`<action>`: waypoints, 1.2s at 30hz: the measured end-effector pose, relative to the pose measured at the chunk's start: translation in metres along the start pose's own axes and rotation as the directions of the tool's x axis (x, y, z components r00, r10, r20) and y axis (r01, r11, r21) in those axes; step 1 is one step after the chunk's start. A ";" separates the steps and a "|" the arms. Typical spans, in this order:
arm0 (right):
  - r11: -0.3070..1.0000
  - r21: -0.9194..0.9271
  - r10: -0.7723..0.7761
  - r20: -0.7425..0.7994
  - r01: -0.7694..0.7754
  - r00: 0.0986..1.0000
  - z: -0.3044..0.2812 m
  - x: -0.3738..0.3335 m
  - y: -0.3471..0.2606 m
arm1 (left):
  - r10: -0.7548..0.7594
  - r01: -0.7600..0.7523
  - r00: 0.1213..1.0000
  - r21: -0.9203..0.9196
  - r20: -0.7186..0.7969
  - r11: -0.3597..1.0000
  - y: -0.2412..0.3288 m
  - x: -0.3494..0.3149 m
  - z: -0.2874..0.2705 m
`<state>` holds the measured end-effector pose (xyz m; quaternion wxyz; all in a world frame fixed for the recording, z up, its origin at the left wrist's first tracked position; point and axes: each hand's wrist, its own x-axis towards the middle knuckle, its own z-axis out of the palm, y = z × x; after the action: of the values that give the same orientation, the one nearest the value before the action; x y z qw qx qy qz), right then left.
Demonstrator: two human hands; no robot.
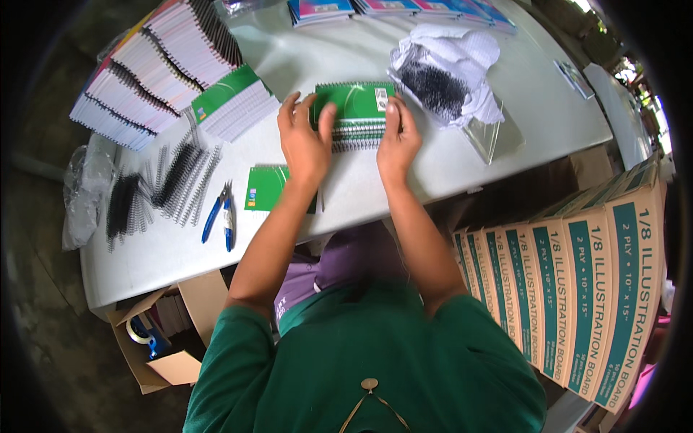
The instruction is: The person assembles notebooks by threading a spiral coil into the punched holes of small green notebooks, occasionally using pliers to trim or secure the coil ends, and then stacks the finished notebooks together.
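Observation:
A stack of green spiral notebooks (356,108) lies on the white table (433,166) in front of me. My left hand (304,137) grips the stack's left side, fingers over the top cover. On the right side, my right hand (397,137) presses the edge with its fingers on the cover. The black spiral bindings show along the stack's near edge between my hands. A single green cover (266,187) lies flat on the table just below my left wrist.
Blue-handled pliers (220,215) and loose black spiral coils (170,184) lie at left. Stacks of unbound notebook pages (162,61) fill the far left. A plastic bag of coils (440,83) sits at right. Cardboard boxes (577,289) stand at right; an open carton (170,339) sits under the table.

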<state>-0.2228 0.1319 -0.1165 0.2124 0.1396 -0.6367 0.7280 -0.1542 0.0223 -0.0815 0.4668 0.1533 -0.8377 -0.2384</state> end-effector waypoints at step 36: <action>0.918 0.049 0.157 0.866 -0.393 0.475 -0.007 -0.072 -0.050 | -0.375 0.605 0.774 -0.419 0.511 0.677 -0.045 -0.079 -0.125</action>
<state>-0.1353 0.1340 -0.1080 -0.2634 0.3953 -0.5788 0.6628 -0.0047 -0.0094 -0.1052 0.2338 0.1827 -0.7285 -0.6175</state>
